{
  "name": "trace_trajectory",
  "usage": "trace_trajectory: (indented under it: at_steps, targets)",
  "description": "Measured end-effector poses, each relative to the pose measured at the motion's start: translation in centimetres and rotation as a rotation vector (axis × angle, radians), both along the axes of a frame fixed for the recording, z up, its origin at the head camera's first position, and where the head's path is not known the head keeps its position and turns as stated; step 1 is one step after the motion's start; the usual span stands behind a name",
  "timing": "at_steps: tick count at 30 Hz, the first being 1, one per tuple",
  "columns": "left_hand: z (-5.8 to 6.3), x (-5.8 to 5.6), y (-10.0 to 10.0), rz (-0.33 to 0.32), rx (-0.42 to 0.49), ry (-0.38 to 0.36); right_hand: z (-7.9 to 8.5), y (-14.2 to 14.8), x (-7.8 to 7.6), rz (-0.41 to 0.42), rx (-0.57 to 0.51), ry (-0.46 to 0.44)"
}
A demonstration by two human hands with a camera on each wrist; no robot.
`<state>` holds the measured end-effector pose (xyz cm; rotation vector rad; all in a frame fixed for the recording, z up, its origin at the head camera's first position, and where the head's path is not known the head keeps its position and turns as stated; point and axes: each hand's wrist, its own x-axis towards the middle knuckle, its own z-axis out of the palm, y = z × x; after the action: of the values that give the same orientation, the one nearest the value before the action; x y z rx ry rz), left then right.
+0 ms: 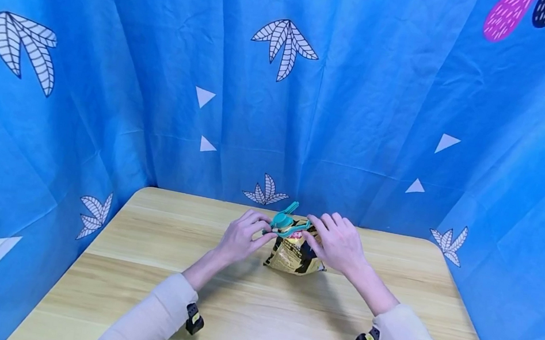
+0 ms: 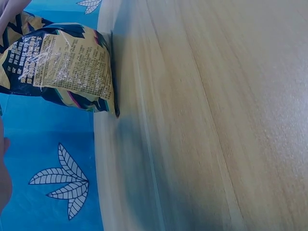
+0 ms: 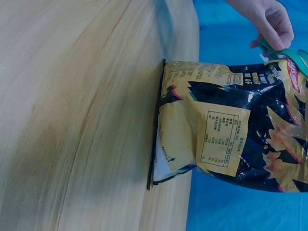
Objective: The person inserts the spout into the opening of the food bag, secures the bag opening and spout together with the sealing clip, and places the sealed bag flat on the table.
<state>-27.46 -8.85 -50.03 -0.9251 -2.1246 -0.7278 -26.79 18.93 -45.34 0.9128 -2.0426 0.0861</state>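
A gold-and-black snack bag (image 1: 293, 259) stands upright at the far side of the table, its printed back (image 2: 74, 62) toward me. Across its top runs a teal bag clip (image 1: 282, 221) with a round cap and a raised strap-like piece. My left hand (image 1: 242, 236) pinches the clip's left end between thumb and fingers; the right wrist view also shows this hand (image 3: 270, 21) at the teal piece (image 3: 284, 54). At the clip's other end, my right hand (image 1: 337, 244) grips with bent fingers and thumb, partly covering the bag's upper right corner.
Under the bag lies a light wood table (image 1: 251, 318), its back edge close behind. Blue curtains (image 1: 363, 119) with leaf prints enclose the back and both sides. A small black camera sits on each wrist, below the pale sleeves (image 1: 153, 313).
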Motion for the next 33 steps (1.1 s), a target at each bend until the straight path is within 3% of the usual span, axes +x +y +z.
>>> trace_trajectory:
  at_steps: [14, 33]
  targets:
    - [0.36, 0.03, 0.17, 0.002, 0.023, -0.008, 0.19, -0.25, -0.47, 0.040, -0.033, 0.075]
    - [0.51, -0.13, 0.17, -0.002, 0.031, -0.006, 0.54, -0.41, -0.74, 0.033, -0.027, 0.055]
